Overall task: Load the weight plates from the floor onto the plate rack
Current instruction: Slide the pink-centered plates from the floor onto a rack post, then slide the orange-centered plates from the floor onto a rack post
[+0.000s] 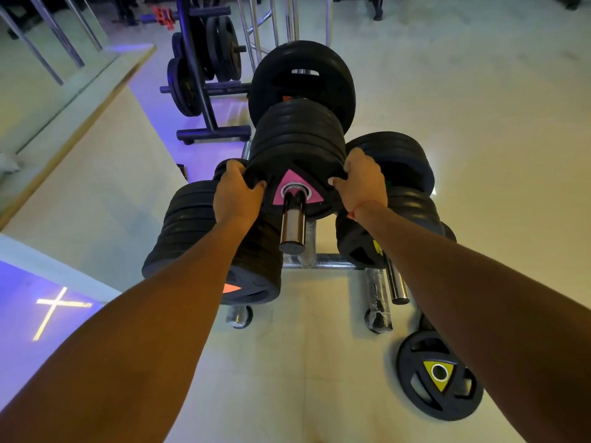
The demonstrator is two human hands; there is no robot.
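Note:
A black weight plate with a pink triangle (289,183) sits on the rack's upper middle chrome peg (292,228), at the front of a stack of several black plates. My left hand (238,196) grips its left rim and my right hand (361,182) grips its right rim. The chrome plate rack (323,262) stands on the floor before me. Its lower left peg carries a thick stack with an orange-marked front plate (230,287). Another black plate with a yellow triangle (439,374) lies flat on the floor at lower right.
A lower right peg (398,282) sticks out toward me with plates behind it. A second dark plate tree (204,75) stands behind on the left. A raised platform edge (96,161) runs along the left. Pale floor spreads to the right.

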